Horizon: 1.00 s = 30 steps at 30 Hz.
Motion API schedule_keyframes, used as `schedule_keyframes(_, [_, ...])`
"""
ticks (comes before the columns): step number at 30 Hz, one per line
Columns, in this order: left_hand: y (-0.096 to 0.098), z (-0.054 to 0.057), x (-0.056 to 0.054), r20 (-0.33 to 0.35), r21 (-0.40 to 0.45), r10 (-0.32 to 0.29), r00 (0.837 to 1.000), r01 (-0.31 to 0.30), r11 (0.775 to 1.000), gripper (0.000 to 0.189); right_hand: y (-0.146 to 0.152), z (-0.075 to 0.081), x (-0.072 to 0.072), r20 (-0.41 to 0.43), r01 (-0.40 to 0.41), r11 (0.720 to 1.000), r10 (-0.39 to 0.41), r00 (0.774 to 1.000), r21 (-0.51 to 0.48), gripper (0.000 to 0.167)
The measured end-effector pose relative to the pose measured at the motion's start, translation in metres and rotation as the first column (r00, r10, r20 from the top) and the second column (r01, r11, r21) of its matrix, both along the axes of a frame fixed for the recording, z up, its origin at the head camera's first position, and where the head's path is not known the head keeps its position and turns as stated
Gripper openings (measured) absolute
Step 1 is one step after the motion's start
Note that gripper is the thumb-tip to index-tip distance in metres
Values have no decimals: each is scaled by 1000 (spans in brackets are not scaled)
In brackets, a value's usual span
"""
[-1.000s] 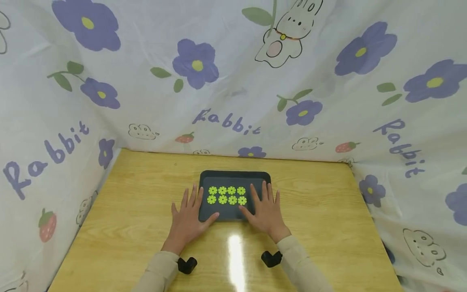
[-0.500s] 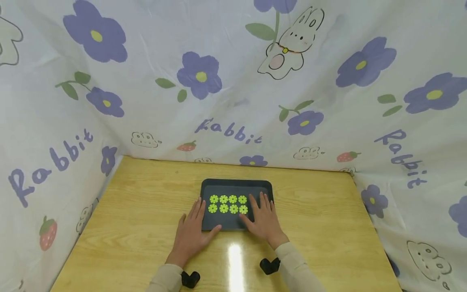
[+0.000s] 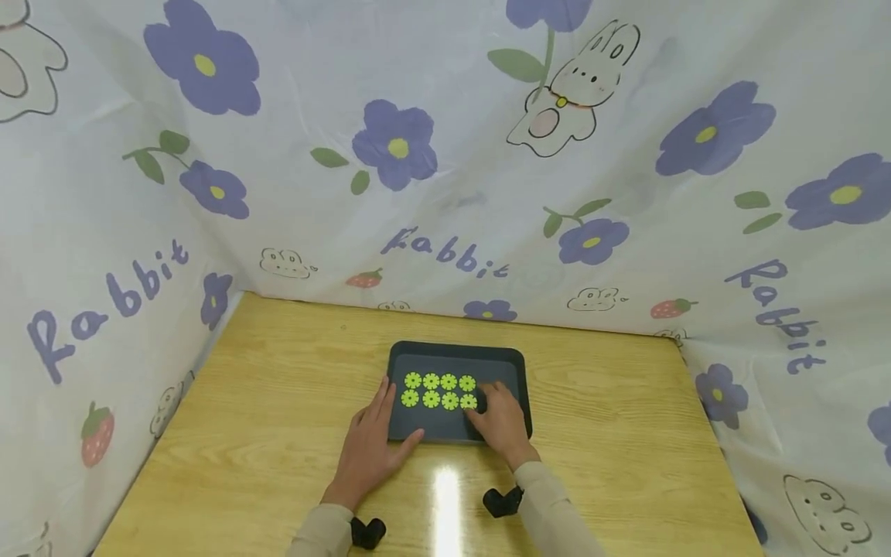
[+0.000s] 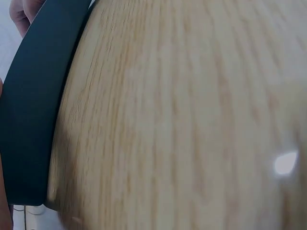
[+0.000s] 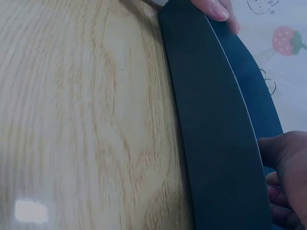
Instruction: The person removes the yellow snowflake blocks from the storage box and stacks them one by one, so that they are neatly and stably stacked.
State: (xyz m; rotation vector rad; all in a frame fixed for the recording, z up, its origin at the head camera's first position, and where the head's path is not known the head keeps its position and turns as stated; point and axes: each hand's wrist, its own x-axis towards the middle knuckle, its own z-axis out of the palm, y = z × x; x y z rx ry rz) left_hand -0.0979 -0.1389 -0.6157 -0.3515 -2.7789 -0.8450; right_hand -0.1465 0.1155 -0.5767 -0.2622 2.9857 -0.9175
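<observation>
In the head view a dark rectangular tray [image 3: 445, 429] lies on the wooden table. On its floor sit yellow-green notched discs [image 3: 431, 399], like small gears, in two rows. My left hand [image 3: 367, 452] rests at the tray's left front corner, fingers straight along the left side and thumb over the front rim. Inside the tray's right part, my right hand [image 3: 503, 422] has its fingers curled, with thumb and fingertips at the nearest right-end disc [image 3: 469, 402], pinching it by its edge. The right wrist view shows the curled fingers [image 5: 283, 196] behind the tray wall; no disc is visible there.
The wooden table [image 3: 292, 371] extends around the tray, with a bright light reflection in front. A printed cloth [image 3: 445, 155] with flowers and rabbits hangs behind and at both sides. Black camera mounts [image 3: 503, 503] sit at both wrists.
My right hand's fingers, spread straight over the tray's right side before, have curled in toward the nearest right-end disc. My left hand stays at the left corner. The head view has shifted slightly.
</observation>
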Motion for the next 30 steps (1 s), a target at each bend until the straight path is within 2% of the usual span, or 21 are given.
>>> schedule_keyframes(7, [1,-5,1,-6,48,-9,1000,10,999,96,-4,-7,-2,50,42,999,-43,998,18,52])
schedule_keyframes(17, [-2,-14,4,59,187,10,998,-21,982,100,-7,-11,-2,66,41,999,-39,997,-21,40])
schedule_keyframes(26, [-5,-20,0,-19,197,15,1000,-11,980,96,-10,-6,-6,69,5,998,-1,998,-59,37])
schedule_keyframes(30, [-5,-20,0,-31,205,14,999,-7,979,95,-9,-6,-7,67,-20,998,25,997,-66,36])
